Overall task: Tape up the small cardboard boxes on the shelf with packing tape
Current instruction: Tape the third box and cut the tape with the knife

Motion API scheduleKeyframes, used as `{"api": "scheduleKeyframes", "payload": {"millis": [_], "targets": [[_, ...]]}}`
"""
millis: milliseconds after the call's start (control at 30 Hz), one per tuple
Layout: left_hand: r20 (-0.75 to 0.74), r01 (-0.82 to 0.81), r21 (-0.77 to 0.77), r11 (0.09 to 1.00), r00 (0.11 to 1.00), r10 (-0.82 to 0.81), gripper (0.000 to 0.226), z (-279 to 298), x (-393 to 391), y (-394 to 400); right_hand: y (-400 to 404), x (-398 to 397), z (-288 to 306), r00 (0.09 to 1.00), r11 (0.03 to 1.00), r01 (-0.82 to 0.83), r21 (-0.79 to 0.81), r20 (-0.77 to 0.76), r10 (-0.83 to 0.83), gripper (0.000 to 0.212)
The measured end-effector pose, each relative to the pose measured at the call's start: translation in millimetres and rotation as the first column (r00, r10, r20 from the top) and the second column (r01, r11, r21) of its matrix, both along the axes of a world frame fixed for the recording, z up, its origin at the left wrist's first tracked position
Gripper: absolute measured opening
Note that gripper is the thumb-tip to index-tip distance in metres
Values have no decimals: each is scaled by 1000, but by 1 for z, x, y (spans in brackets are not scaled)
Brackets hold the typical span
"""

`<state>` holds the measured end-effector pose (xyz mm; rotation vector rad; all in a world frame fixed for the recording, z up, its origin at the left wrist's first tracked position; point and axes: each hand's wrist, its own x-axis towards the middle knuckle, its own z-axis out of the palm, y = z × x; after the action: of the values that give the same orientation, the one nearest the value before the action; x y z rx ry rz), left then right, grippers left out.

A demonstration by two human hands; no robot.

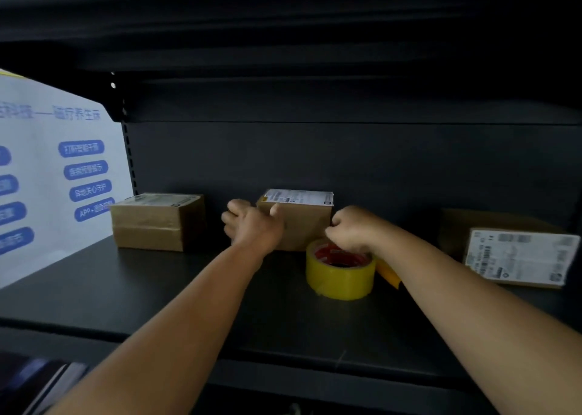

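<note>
Cardboard box partly behind hands, fingertips hidden

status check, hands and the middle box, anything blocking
Left hand grips small brown cardboard box at its left edge. Right hand curled at box's right edge, hold unclear. Yellow tape roll flat in front, nothing blocking.

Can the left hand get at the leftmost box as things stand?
Probably yes. The left hand grips the middle box; bare shelf lies between it and the leftmost box, nothing in the way.
</note>
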<state>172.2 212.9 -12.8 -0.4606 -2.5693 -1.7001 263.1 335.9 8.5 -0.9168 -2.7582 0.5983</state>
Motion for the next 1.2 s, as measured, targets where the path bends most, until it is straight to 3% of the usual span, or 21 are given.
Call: {"api": "scheduleKeyframes", "payload": {"millis": [100,200,300,433,633,733,900,1033,1200], "targets": [[52,203,-105,973,979,-199,67,-3,16,-3,-2,10,-4,1000,1000,18,19,18,-19,32],[100,450,-252,857,893,-439,44,-7,33,-1,-3,24,-9,992,992,83,93,91,-91,56],[149,549,-266,792,835,-529,37,-10,45,-2,-8,42,-15,995,996,57,-66,83,-52,62],[180,585,-214,782,811,-557,36,-11,56,2,-10,61,-14,996,991,84,-103,29,-81,41],[192,627,-201,752,778,-598,50,-9,87,18,-4,106,-10,990,990,134,-35,60,-132,41],[142,622,-191,760,783,-605,51,-2,99,30,1,132,-6,985,987,154,-42,83,-150,43],[81,648,-176,741,760,-645,33,6,118,58,18,181,0,975,978,205,-32,91,-201,49],[50,673,-190,715,734,-678,54,4,135,89,38,213,2,973,975,222,-29,69,-219,50],[-125,679,-275,681,677,-725,56,0,160,136,72,240,4,981,984,174,-36,98,-170,53]]}}
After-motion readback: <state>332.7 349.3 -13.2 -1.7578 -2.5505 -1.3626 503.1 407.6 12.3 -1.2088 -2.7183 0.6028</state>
